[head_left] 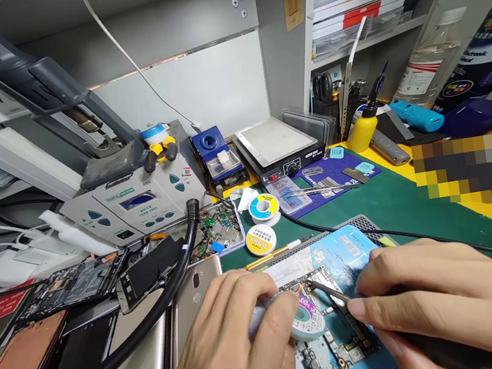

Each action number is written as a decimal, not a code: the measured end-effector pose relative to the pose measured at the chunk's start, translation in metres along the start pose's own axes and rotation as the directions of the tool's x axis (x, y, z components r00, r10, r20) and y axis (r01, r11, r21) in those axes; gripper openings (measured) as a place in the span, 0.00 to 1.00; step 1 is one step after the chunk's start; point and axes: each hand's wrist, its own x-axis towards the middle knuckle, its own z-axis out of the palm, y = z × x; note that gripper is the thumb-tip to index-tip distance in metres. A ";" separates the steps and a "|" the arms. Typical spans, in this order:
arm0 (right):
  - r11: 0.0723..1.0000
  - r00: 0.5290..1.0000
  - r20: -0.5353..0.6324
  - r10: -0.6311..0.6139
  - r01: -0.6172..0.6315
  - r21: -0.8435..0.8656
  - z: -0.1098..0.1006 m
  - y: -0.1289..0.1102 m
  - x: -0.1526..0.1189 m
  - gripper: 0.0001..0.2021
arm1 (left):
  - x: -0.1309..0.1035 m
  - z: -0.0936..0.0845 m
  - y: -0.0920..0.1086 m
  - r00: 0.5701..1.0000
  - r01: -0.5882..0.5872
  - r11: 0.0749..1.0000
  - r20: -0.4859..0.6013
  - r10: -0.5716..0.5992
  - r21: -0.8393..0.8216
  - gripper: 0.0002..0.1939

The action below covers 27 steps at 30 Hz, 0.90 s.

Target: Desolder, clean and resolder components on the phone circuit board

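My left hand (245,332) pinches a small round spool of desoldering braid (309,317) with a purple and white label. A bit of copper-coloured braid reaches from it onto a phone circuit board (340,352). In my right hand (447,296) is a soldering iron (333,292), its dark tip touching or just above the board's upper part near the braid. The board lies on a blue work pad (353,255); the spool and both hands hide parts of it.
Left stand a hot air station (138,207) and its black hose (148,335), above several phones. A tray of boards (220,231), solder spool (263,206), round tin (260,239) and heating plate (276,140) sit behind. A black cable (401,230) crosses the green mat (414,196).
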 end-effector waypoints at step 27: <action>0.985 0.975 0.140 -0.172 0.165 0.059 -0.007 0.016 0.007 0.13 | -0.006 -0.003 -0.003 0.998 0.056 0.994 0.007 -0.055 -0.091 0.12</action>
